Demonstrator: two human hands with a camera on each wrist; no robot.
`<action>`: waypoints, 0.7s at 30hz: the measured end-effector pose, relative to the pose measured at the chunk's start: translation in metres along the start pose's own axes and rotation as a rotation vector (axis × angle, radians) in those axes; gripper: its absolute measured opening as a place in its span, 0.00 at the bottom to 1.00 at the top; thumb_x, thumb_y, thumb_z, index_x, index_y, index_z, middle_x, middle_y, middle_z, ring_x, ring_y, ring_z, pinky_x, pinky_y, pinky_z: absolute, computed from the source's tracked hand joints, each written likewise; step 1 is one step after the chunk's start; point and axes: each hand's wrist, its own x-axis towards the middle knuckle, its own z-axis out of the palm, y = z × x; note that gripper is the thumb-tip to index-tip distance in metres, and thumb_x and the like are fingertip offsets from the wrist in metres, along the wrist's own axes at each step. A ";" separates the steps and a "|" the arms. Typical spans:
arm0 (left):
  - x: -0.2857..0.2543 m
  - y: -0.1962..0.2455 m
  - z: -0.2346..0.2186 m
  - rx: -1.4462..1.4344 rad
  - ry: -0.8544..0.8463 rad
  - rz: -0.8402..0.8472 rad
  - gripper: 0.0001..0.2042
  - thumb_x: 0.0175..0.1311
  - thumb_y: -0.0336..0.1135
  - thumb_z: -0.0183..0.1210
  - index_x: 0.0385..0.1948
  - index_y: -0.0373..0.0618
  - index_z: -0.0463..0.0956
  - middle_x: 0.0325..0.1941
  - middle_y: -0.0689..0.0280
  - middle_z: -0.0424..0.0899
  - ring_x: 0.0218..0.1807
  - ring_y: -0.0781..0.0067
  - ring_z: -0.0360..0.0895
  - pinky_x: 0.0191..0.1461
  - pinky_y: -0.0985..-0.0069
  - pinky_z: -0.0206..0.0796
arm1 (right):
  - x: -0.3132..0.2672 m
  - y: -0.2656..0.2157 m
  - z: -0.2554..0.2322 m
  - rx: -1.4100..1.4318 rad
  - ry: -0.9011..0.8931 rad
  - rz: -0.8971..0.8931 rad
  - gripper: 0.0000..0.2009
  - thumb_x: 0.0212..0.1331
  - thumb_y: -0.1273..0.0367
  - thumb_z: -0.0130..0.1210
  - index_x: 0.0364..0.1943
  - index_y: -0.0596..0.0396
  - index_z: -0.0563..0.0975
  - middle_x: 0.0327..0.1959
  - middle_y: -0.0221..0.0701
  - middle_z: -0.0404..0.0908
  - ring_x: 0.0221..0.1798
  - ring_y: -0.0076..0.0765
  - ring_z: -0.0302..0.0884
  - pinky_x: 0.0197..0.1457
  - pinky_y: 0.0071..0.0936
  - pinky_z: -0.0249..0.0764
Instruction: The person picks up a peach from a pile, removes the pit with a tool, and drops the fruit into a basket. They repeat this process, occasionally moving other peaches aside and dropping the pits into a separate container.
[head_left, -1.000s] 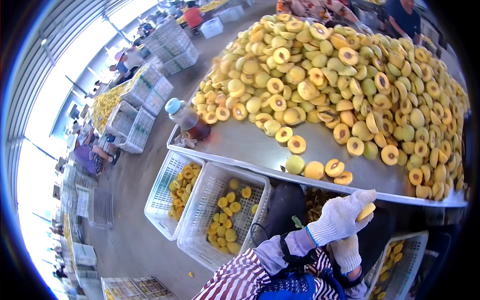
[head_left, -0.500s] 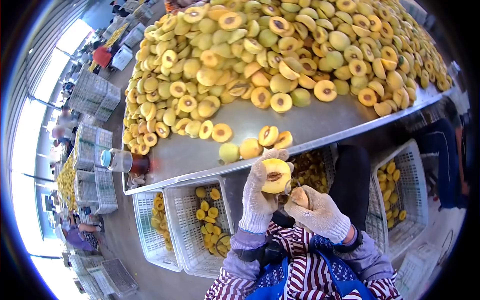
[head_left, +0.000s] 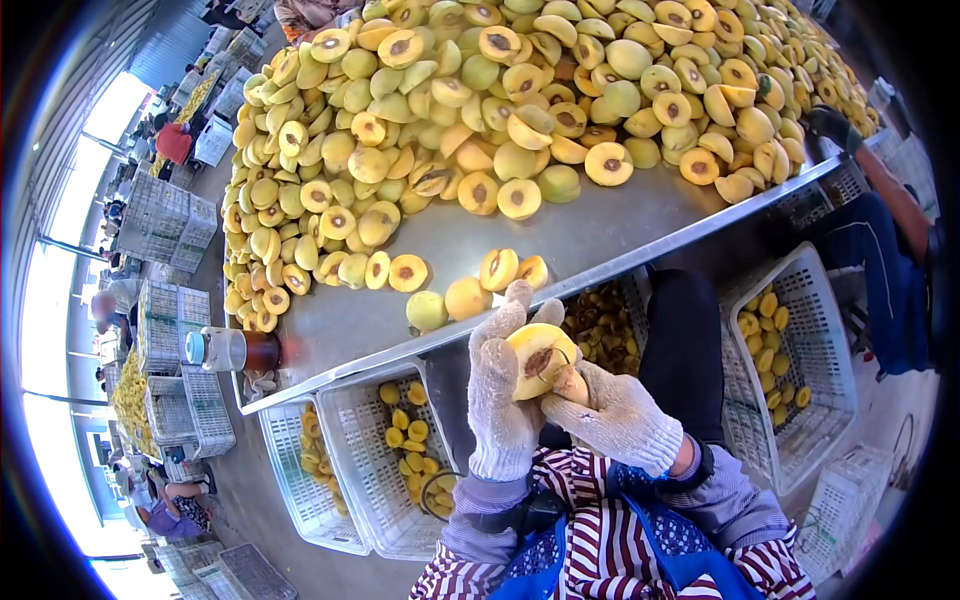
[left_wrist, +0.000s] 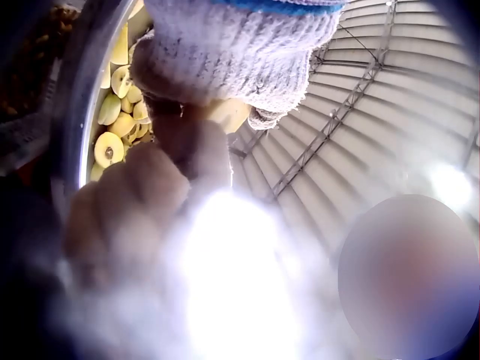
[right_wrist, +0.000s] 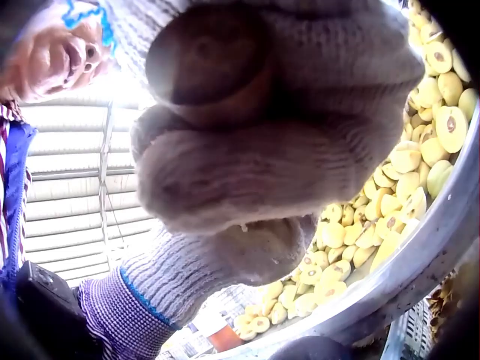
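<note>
My gloved left hand [head_left: 497, 405] grips a yellow peach half [head_left: 537, 352] with its cut face and dark pit hollow turned up. Fingers and thumb wrap around its sides. My gloved right hand [head_left: 628, 425] holds a wooden-handled tool [head_left: 570, 384] right at the cut face; its working end is mostly hidden. In the right wrist view the tool's round butt [right_wrist: 206, 56] shows against the glove. A pale part of the peach half [left_wrist: 229, 114] appears between the gloves in the left wrist view. Both hands are close together, just below the table's near edge.
A big heap of peach halves [head_left: 460, 90] covers much of the metal table [head_left: 470, 235]. Several pieces lie near its edge, and a bottle [head_left: 232, 349] stands at the left corner. Crates [head_left: 340, 420] hold halves at left; another crate [head_left: 830, 360] stands at right, near a seated person [head_left: 890, 270].
The head view has swung right. Earlier the left hand was raised with a fruit piece; then both hands came together, and the tool has moved from beside the peach half onto its cut face.
</note>
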 end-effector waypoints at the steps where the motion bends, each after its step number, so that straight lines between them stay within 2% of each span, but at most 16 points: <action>1: -0.001 -0.001 0.002 0.033 0.002 0.024 0.33 0.71 0.55 0.52 0.65 0.35 0.60 0.70 0.52 0.65 0.69 0.53 0.67 0.63 0.60 0.70 | 0.000 0.002 0.001 0.010 -0.003 -0.001 0.23 0.61 0.54 0.60 0.55 0.53 0.74 0.38 0.44 0.85 0.41 0.52 0.85 0.44 0.36 0.80; 4: -0.008 -0.005 0.012 0.239 -0.035 0.233 0.30 0.73 0.54 0.49 0.63 0.34 0.62 0.68 0.49 0.68 0.64 0.55 0.72 0.63 0.61 0.70 | 0.000 0.000 0.001 0.113 -0.058 0.012 0.23 0.61 0.55 0.60 0.54 0.54 0.74 0.37 0.40 0.85 0.40 0.49 0.85 0.44 0.36 0.80; 5: -0.009 -0.003 0.014 0.266 -0.052 0.222 0.29 0.74 0.53 0.49 0.63 0.34 0.63 0.66 0.48 0.69 0.62 0.56 0.73 0.62 0.62 0.70 | -0.001 -0.003 0.000 0.159 -0.086 0.020 0.23 0.62 0.55 0.60 0.54 0.55 0.74 0.36 0.38 0.86 0.40 0.48 0.86 0.45 0.36 0.80; 7: -0.006 0.006 0.014 0.318 -0.091 0.205 0.26 0.76 0.50 0.47 0.61 0.33 0.65 0.64 0.47 0.72 0.59 0.57 0.76 0.61 0.64 0.71 | -0.005 -0.011 -0.003 0.304 -0.163 0.040 0.20 0.63 0.57 0.59 0.51 0.56 0.75 0.31 0.34 0.85 0.32 0.39 0.84 0.38 0.31 0.79; 8: -0.003 0.008 0.012 0.353 -0.086 0.177 0.23 0.76 0.45 0.48 0.58 0.32 0.69 0.60 0.48 0.76 0.55 0.59 0.79 0.60 0.66 0.71 | -0.005 -0.013 -0.005 0.374 -0.213 0.059 0.18 0.64 0.57 0.58 0.50 0.56 0.75 0.29 0.31 0.83 0.29 0.34 0.82 0.34 0.28 0.77; 11: -0.002 0.011 0.015 0.471 -0.128 0.231 0.21 0.76 0.43 0.49 0.56 0.31 0.71 0.59 0.49 0.77 0.56 0.60 0.79 0.60 0.67 0.71 | -0.008 -0.013 -0.017 0.576 -0.380 0.144 0.13 0.67 0.59 0.57 0.43 0.55 0.76 0.22 0.24 0.77 0.19 0.20 0.73 0.21 0.18 0.69; 12: -0.004 0.009 0.019 0.412 -0.113 0.242 0.18 0.75 0.38 0.51 0.55 0.32 0.73 0.59 0.49 0.78 0.56 0.63 0.78 0.60 0.68 0.71 | -0.009 -0.011 -0.018 0.578 -0.393 0.170 0.12 0.67 0.59 0.57 0.41 0.53 0.76 0.21 0.24 0.76 0.17 0.18 0.70 0.19 0.17 0.65; 14: 0.004 0.016 0.017 0.475 -0.135 0.101 0.15 0.73 0.35 0.53 0.53 0.33 0.75 0.59 0.50 0.79 0.58 0.62 0.78 0.61 0.69 0.70 | -0.009 -0.008 -0.021 0.579 -0.421 0.221 0.10 0.67 0.60 0.57 0.37 0.50 0.76 0.18 0.22 0.73 0.14 0.14 0.65 0.14 0.14 0.57; 15: 0.007 0.019 0.016 0.508 -0.141 0.036 0.14 0.72 0.33 0.55 0.52 0.34 0.76 0.59 0.50 0.79 0.58 0.62 0.78 0.61 0.70 0.70 | -0.010 -0.005 -0.022 0.614 -0.443 0.218 0.10 0.67 0.60 0.57 0.35 0.50 0.75 0.18 0.22 0.72 0.14 0.15 0.65 0.14 0.15 0.57; 16: 0.007 0.020 0.017 0.553 -0.178 0.109 0.12 0.69 0.30 0.56 0.50 0.35 0.78 0.58 0.50 0.80 0.59 0.62 0.78 0.62 0.70 0.69 | -0.009 -0.002 -0.024 0.638 -0.472 0.203 0.11 0.67 0.59 0.57 0.33 0.50 0.75 0.17 0.21 0.72 0.14 0.15 0.65 0.13 0.15 0.57; 17: 0.014 0.022 0.016 0.678 -0.263 0.278 0.11 0.67 0.28 0.58 0.48 0.35 0.79 0.57 0.50 0.80 0.60 0.61 0.78 0.62 0.71 0.69 | -0.007 0.000 -0.025 0.656 -0.507 0.181 0.11 0.66 0.59 0.58 0.31 0.49 0.75 0.17 0.21 0.71 0.14 0.16 0.64 0.13 0.16 0.56; 18: 0.020 0.024 0.015 0.791 -0.327 0.461 0.10 0.65 0.26 0.60 0.46 0.36 0.81 0.56 0.50 0.81 0.60 0.59 0.78 0.63 0.71 0.69 | -0.007 0.004 -0.022 0.614 -0.453 0.157 0.14 0.66 0.59 0.58 0.26 0.49 0.74 0.15 0.21 0.70 0.13 0.16 0.64 0.13 0.18 0.55; 19: 0.016 0.026 0.017 0.755 -0.299 0.321 0.11 0.65 0.26 0.61 0.47 0.36 0.80 0.55 0.51 0.82 0.58 0.61 0.79 0.61 0.71 0.70 | -0.008 0.001 -0.016 0.609 -0.345 0.118 0.15 0.66 0.61 0.57 0.22 0.49 0.72 0.14 0.21 0.69 0.12 0.17 0.62 0.13 0.19 0.55; 20: 0.012 0.028 0.019 0.717 -0.263 0.184 0.12 0.65 0.27 0.62 0.49 0.37 0.80 0.53 0.53 0.83 0.56 0.62 0.80 0.60 0.71 0.71 | -0.011 -0.005 -0.020 0.623 -0.387 0.173 0.15 0.66 0.62 0.56 0.22 0.50 0.72 0.14 0.22 0.69 0.12 0.18 0.62 0.13 0.19 0.56; 21: 0.014 0.030 0.020 0.668 -0.270 0.115 0.12 0.65 0.27 0.63 0.49 0.37 0.79 0.53 0.54 0.83 0.55 0.63 0.81 0.59 0.71 0.72 | -0.012 -0.009 -0.027 0.630 -0.430 0.228 0.14 0.66 0.63 0.56 0.22 0.50 0.73 0.14 0.22 0.69 0.12 0.18 0.63 0.14 0.19 0.56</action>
